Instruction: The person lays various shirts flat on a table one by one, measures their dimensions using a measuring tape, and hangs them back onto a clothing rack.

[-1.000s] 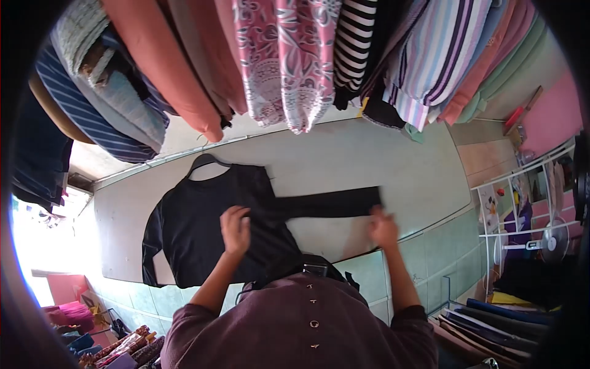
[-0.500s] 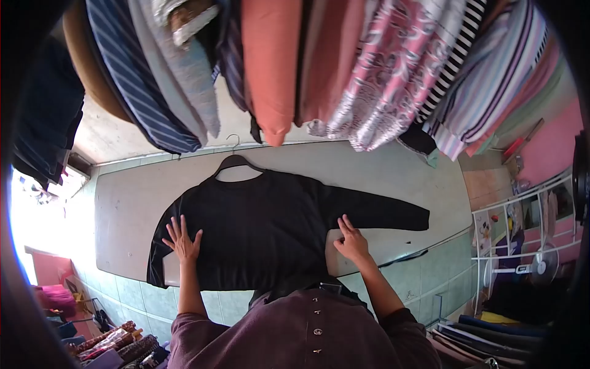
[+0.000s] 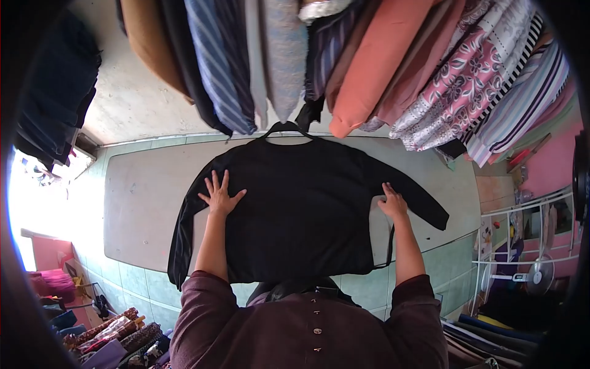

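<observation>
A black long-sleeved top lies spread on a pale board, with a dark hanger in its neckline. My left hand rests flat with spread fingers on the top's left side, near where the sleeve joins. My right hand touches the underarm of the right sleeve, its fingers stretched out and fairly close together. Neither hand grips the cloth. The left sleeve hangs down along the body of the top, and the right sleeve angles outward and down.
Several garments hang overhead along the far side. The pale board lies on green tiles. At the right stand a white metal rack and a fan. Folded cloth is piled at the lower left.
The top and hanger have shifted right and away from me in view, and the right sleeve now slants downward. Both hands have moved along with it. The hanging garments also appear farther right.
</observation>
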Demonstrator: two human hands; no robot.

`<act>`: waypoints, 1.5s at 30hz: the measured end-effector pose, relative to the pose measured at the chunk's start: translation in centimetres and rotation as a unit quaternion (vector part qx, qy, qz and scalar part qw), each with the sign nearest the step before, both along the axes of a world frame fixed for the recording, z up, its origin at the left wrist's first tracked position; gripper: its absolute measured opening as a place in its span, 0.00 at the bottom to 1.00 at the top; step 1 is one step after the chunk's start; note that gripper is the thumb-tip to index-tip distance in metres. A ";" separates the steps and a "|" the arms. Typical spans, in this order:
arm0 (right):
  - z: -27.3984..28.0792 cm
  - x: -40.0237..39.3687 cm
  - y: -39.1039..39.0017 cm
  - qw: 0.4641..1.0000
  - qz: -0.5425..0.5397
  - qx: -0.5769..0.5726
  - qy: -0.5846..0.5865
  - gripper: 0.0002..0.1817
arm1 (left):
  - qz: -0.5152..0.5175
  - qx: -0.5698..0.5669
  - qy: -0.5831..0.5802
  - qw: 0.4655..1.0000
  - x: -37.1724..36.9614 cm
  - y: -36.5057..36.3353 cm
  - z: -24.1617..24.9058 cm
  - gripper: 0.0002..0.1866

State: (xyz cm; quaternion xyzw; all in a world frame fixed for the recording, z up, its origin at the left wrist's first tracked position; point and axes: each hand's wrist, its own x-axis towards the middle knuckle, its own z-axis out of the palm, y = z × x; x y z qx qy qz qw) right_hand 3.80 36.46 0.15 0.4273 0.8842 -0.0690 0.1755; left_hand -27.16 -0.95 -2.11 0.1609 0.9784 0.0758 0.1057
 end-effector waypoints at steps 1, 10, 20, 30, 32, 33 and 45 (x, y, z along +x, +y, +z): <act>-1.2 1.3 -0.2 0.994 0.017 0.040 0.102 0.33 | -0.034 0.078 -0.022 0.996 -0.4 -1.2 -0.4 0.41; -1.2 17.5 -12.5 0.850 -0.232 0.014 0.472 0.27 | 0.109 0.092 0.187 0.972 9.3 -25.4 -3.0 0.31; -2.0 20.2 -14.1 0.854 -0.239 -0.007 0.463 0.14 | 0.077 -0.095 0.224 0.967 -5.8 -28.8 6.4 0.11; -6.8 20.5 -18.5 0.852 -0.285 -0.156 0.412 0.15 | -0.073 0.265 -0.097 0.957 10.5 -17.4 0.4 0.09; -4.6 17.3 -20.1 0.743 -0.405 -0.306 0.436 0.17 | -0.036 0.273 -0.096 0.956 12.9 -16.2 -0.5 0.13; -5.4 16.9 -20.1 0.724 -0.400 -0.348 0.442 0.19 | -0.029 0.178 -0.142 0.973 13.2 -15.5 1.7 0.14; -9.2 18.5 -15.9 0.832 -0.271 -0.002 0.484 0.29 | -0.046 0.173 -0.036 0.983 13.3 -15.9 3.1 0.30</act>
